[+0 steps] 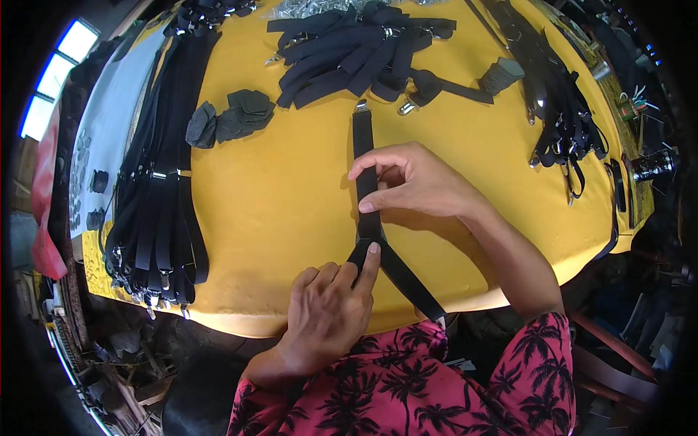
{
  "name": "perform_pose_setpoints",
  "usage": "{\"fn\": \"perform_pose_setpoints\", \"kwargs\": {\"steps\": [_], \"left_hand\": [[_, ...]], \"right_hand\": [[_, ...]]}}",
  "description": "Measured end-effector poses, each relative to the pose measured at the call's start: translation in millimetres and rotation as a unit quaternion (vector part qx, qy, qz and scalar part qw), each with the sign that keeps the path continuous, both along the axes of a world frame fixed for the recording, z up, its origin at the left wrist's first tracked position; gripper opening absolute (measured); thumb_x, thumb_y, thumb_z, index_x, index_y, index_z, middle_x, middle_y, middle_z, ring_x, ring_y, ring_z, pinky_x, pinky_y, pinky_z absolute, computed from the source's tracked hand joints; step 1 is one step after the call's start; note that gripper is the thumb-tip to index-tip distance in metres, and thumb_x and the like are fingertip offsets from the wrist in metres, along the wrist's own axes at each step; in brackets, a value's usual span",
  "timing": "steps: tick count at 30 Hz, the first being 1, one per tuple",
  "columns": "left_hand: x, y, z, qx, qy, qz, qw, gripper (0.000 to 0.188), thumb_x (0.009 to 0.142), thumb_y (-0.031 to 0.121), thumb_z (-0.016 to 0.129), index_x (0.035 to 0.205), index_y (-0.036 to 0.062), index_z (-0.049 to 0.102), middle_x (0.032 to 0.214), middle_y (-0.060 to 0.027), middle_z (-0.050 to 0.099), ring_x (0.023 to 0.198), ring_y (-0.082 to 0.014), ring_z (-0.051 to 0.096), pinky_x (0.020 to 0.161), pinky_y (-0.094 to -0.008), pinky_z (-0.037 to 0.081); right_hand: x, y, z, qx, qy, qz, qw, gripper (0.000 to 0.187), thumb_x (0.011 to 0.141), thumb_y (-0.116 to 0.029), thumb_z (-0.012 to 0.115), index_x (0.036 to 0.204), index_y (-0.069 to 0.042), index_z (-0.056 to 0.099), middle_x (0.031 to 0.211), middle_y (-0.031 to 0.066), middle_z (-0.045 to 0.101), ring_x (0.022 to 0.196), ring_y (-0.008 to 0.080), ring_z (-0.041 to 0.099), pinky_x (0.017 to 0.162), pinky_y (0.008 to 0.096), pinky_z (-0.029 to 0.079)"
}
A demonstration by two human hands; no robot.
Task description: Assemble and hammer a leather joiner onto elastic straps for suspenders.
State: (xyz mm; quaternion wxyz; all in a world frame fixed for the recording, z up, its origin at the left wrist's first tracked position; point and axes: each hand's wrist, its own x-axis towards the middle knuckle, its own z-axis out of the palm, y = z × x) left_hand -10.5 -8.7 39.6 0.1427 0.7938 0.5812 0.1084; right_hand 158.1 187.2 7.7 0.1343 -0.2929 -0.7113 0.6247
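A pair of black Y-shaped suspenders [366,134] lies before me on the yellow tabletop, a metal clip at its far end. My left hand [327,305] presses its straightened index finger on the junction where the straps meet; its other fingers curl over the left strap, and its thumb is hidden. One strap runs from the junction to the near right table edge. Over the single upper strap arches my right hand [418,182], its thumb and index finger apart, with their tips at the strap. The right hand's remaining fingers are partly hidden.
Bundles of black suspenders hang along the left side [145,225] and lie at the right [571,134]. Beyond my hands sits a heap of black straps [356,54]. Dark cut patches [243,116] lie at the left, with another stack [502,75] farther right. Clear-wrapped metal pieces [309,7] are at the back.
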Motion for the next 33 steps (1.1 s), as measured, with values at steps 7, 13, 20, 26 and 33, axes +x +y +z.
{"fn": "perform_pose_setpoints", "kwargs": {"steps": [7, 13, 20, 26, 33], "left_hand": [[2, 0, -5, 0.006, -0.010, 0.000, 1.000, 0.058, 0.088, 0.008, 0.070, 0.145, 0.0018, 0.063, 0.092, -0.0078, 0.054, 0.084, -0.0246, 0.057, 0.073, -0.0394, 0.047], [1, -2, -5, 0.005, -0.016, -0.002, 1.000, 0.058, 0.087, 0.007, 0.071, 0.145, 0.0014, 0.062, 0.096, -0.0086, 0.052, 0.088, -0.0251, 0.055, 0.077, -0.0393, 0.047], [1, -1, -4, 0.015, -0.011, -0.002, 1.000, 0.058, 0.086, 0.006, 0.071, 0.144, 0.0014, 0.063, 0.110, -0.0112, 0.053, 0.095, -0.0270, 0.056, 0.082, -0.0395, 0.049], [3, -1, -3, 0.023, -0.016, 0.005, 1.000, 0.058, 0.086, 0.004, 0.070, 0.143, 0.0023, 0.063, 0.126, -0.0137, 0.052, 0.103, -0.0294, 0.057, 0.086, -0.0419, 0.050], [2, -4, -5, 0.015, -0.016, 0.014, 1.000, 0.059, 0.087, 0.004, 0.071, 0.145, 0.0037, 0.062, 0.134, -0.0147, 0.049, 0.108, -0.0305, 0.058, 0.089, -0.0422, 0.050]], "right_hand": [[0, -4, 6, -0.036, 0.027, 0.013, 0.999, 0.042, 0.087, -0.003, 0.086, 0.126, -0.003, 0.070, 0.100, 0.0026, 0.072, 0.089, 0.0105, 0.071, 0.081, 0.0252, 0.056], [1, -3, 7, -0.020, 0.006, 0.015, 1.000, 0.043, 0.088, -0.004, 0.085, 0.127, -0.002, 0.069, 0.098, 0.0032, 0.072, 0.085, 0.0107, 0.072, 0.078, 0.0246, 0.056], [-1, -4, 7, 0.021, -0.021, 0.020, 0.999, 0.042, 0.087, -0.005, 0.086, 0.127, -0.003, 0.071, 0.107, 0.0040, 0.071, 0.087, 0.0101, 0.069, 0.079, 0.0263, 0.057], [0, -4, 6, 0.006, -0.001, 0.020, 1.000, 0.041, 0.087, -0.006, 0.086, 0.126, -0.004, 0.071, 0.111, 0.0043, 0.070, 0.088, 0.0104, 0.069, 0.080, 0.0265, 0.058], [-1, -2, 4, 0.054, -0.006, 0.031, 0.998, 0.042, 0.087, -0.010, 0.087, 0.126, -0.006, 0.072, 0.109, 0.0035, 0.072, 0.083, 0.0101, 0.066, 0.076, 0.0265, 0.056]]}}
